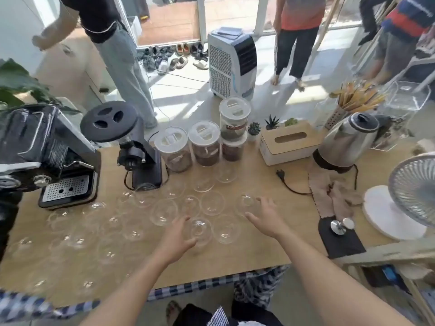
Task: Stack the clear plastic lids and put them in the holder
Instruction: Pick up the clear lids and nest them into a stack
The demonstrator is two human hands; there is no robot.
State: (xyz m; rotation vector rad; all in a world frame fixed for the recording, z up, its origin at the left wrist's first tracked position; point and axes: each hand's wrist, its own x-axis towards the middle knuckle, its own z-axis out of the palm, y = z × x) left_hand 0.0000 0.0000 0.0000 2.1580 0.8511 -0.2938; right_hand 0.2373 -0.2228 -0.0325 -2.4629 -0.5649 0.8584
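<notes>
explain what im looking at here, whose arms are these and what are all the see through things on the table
This is one picture from a camera worn on a person's head, looking down at their own bare arms. No robot is involved. The left hand reaches toward a clear dome lid; the right hand hovers by another lid. Neither holds anything yet. Many such lids lie scattered on the wooden table. Further back stand an espresso machine, a coffee grinder, storage jars and a kettle.

Bare table (235, 257) just below both hands; clear lids (211, 203) crowd ahead and left, jars (204, 147) and grinder (141, 158) block beyond.
</notes>
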